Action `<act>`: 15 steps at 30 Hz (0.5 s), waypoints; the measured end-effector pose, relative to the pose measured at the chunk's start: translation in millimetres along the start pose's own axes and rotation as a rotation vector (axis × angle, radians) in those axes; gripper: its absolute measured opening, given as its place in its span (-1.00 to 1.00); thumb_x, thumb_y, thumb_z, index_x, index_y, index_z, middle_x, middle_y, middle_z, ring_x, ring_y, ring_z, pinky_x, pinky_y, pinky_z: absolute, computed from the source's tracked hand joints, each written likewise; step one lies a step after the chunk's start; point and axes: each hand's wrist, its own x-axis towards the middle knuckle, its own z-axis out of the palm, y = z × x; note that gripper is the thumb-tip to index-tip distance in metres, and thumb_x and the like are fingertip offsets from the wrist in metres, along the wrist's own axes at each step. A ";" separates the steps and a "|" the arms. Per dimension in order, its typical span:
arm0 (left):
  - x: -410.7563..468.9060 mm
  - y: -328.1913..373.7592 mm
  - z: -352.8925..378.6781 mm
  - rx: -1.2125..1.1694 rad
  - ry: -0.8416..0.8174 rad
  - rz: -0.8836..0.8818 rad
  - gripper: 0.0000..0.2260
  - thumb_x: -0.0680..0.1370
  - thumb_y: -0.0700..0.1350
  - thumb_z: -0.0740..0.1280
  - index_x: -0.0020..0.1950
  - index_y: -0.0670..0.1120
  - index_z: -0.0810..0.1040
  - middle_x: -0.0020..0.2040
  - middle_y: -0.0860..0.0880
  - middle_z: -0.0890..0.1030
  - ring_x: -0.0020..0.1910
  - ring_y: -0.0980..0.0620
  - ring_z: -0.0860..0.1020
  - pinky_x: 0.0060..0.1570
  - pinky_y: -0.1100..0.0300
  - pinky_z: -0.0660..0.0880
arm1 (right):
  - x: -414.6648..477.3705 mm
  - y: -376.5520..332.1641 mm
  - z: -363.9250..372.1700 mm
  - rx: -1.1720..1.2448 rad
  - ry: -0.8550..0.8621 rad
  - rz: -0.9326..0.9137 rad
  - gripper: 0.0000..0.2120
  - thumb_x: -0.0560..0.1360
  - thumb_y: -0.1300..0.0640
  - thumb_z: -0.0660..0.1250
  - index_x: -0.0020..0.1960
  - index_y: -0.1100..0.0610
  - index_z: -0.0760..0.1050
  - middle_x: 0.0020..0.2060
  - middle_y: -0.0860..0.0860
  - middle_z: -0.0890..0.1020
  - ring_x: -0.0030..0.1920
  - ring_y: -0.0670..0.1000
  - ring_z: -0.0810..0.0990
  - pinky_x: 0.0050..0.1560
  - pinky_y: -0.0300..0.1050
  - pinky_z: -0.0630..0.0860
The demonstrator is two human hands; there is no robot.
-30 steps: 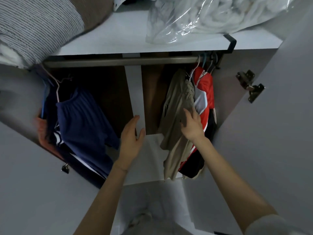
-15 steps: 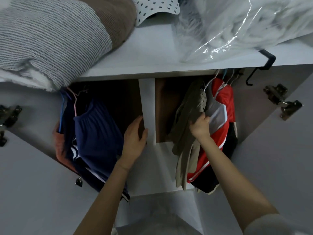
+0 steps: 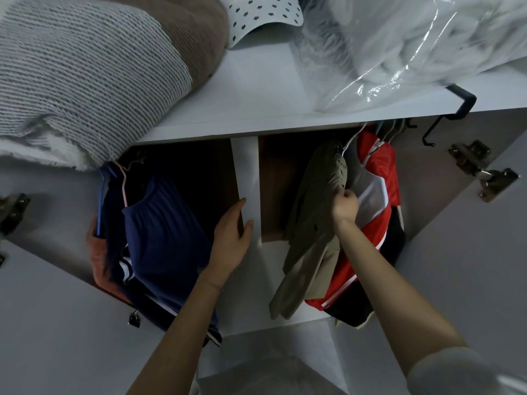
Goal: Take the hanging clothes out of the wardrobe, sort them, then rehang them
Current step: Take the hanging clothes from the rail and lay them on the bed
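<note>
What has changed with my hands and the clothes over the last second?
The right hand, open against the khaki garment a second ago, moved up and now grips its upper fabric. The left hand stays on the white divider; the navy clothes still hang at left.

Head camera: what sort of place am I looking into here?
Most likely a home wardrobe: a beige cloth garment and a red-and-white jersey hang inside, a grey knitted blanket lies on the white shelf above, and a metal door hinge shows.
</note>
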 end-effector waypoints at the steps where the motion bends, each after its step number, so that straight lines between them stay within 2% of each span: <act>1: 0.8 -0.2 0.1 0.002 0.001 -0.002 -0.53 0.65 -0.10 0.24 0.55 -0.08 0.22 0.50 -0.02 0.32 0.45 0.10 0.28 0.46 0.19 0.17 | -3.0 0.5 -1.4 -0.005 0.003 -0.024 -0.67 0.67 0.13 0.08 -0.27 0.07 0.32 -0.38 0.00 0.37 -0.37 -0.06 0.33 -0.33 -0.18 0.28; 5: 3.0 -3.6 -2.4 0.009 0.017 0.007 -0.54 0.65 -0.10 0.24 0.54 -0.09 0.23 0.49 -0.03 0.33 0.46 0.04 0.31 0.49 0.03 0.22 | -17.2 2.3 -6.2 -0.026 0.004 -0.109 -0.69 0.66 0.14 0.12 -0.23 0.15 0.41 -0.37 0.01 0.40 -0.36 -0.05 0.37 -0.32 -0.18 0.30; 7: 3.4 -7.1 -6.3 0.038 0.048 0.025 -0.56 0.65 -0.12 0.24 0.52 -0.10 0.27 0.47 -0.01 0.36 0.44 0.04 0.32 0.47 -0.08 0.24 | -24.8 3.5 -7.5 -0.006 0.004 -0.142 -0.72 0.66 0.14 0.13 -0.15 0.21 0.46 -0.35 0.03 0.42 -0.35 -0.06 0.37 -0.31 -0.18 0.32; 9: 4.1 -11.3 -12.8 0.081 0.098 0.012 -0.57 0.64 -0.13 0.25 0.51 -0.11 0.29 0.47 -0.04 0.35 0.47 -0.01 0.28 0.48 -0.14 0.19 | -32.3 5.0 -10.3 0.011 -0.002 -0.181 -0.74 0.66 0.13 0.13 -0.11 0.22 0.48 -0.36 0.00 0.42 -0.38 -0.14 0.38 -0.36 -0.30 0.34; 11: 5.2 -17.1 -24.0 0.168 0.175 -0.033 -0.57 0.64 -0.15 0.25 0.50 -0.16 0.31 0.49 -0.13 0.34 0.51 -0.12 0.24 0.49 -0.15 0.15 | -40.7 5.3 -11.4 0.023 -0.026 -0.245 -0.74 0.66 0.14 0.14 -0.16 0.20 0.45 -0.38 -0.01 0.40 -0.45 -0.19 0.35 -0.42 -0.39 0.29; 15: 6.6 -31.6 -51.7 0.380 0.322 -0.118 -0.57 0.61 -0.16 0.28 0.47 -0.22 0.35 0.50 -0.23 0.29 0.53 -0.24 0.17 0.50 -0.15 0.08 | -65.7 7.7 -1.6 -0.013 -0.130 -0.350 -0.70 0.64 0.17 0.15 -0.27 0.10 0.39 -0.38 0.00 0.38 -0.43 -0.18 0.34 -0.37 -0.35 0.28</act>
